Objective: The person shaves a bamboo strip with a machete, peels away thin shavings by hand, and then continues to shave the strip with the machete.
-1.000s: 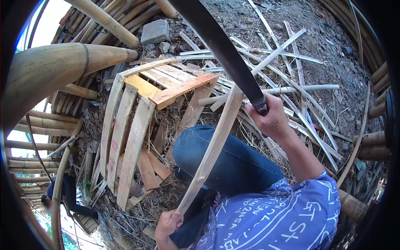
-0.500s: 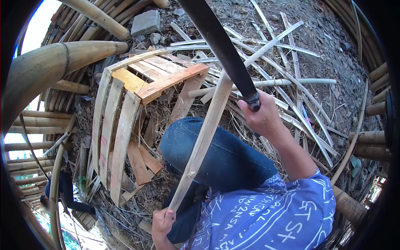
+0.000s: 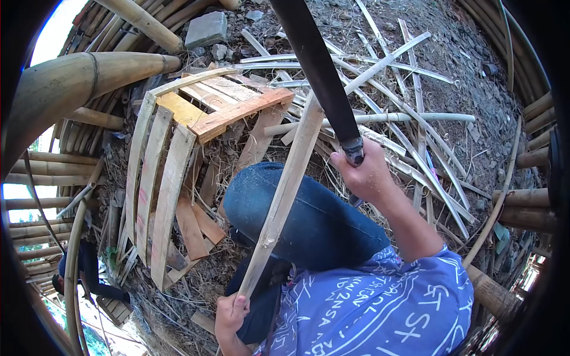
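My right hand is wrapped round the handle of a machete, whose long dark blade slants up and left toward the top edge. Low in the view, my left hand grips the near end of a split bamboo strip, thumb along its face. The strip rises past my bent knee, and its far end lies right beside the blade in this view. A wooden crate-like frame of slats stands just left of the strip.
Several pale bamboo strips lie crossed on the ground ahead. A thick bamboo pole juts in from the left, near a grey block. Bamboo railings line the right side. Another person is at the lower left.
The machete and my right hand have shifted slightly left and down relative to the strip's end. The whole view has drifted a little; both hands keep their hold.
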